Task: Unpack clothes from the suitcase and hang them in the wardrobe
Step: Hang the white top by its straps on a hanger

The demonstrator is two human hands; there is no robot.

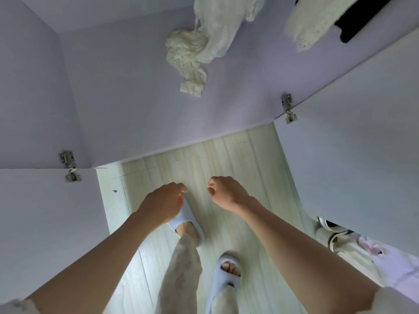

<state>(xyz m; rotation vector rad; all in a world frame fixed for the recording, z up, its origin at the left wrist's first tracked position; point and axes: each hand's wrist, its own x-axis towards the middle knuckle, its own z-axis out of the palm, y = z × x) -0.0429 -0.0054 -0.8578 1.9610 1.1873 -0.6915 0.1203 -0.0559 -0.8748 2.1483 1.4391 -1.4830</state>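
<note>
Room: a pale wood-plank floor (229,159) ran up the middle of the frame, seen from above in a wide-angle view.
Wardrobe: its lilac interior (127,98) filled the upper half; both doors stood open, the left door (45,223) at lower left and the right door (353,155) along the right side.
Hinges: one metal hinge (69,165) sat at centre left, another hinge (288,108) at upper right.
Clothes: a cream garment (192,51) hung down at top centre, its lower part bunched and crumpled; a second cream lace-edged piece (303,28) and a black garment (356,21) showed at the top right corner.
Left hand (162,203): held out low over the floor, fingers loosely curled, holding nothing.
Right hand (226,192): level with the left and apart from it, fingers curled inward loosely, holding nothing.
Feet: pale blue slippers (226,275) on the floor below the hands.
Lower right: a jumble of pale items (340,241) lay beyond the right door's edge; whether it was the suitcase could not be told.
</note>
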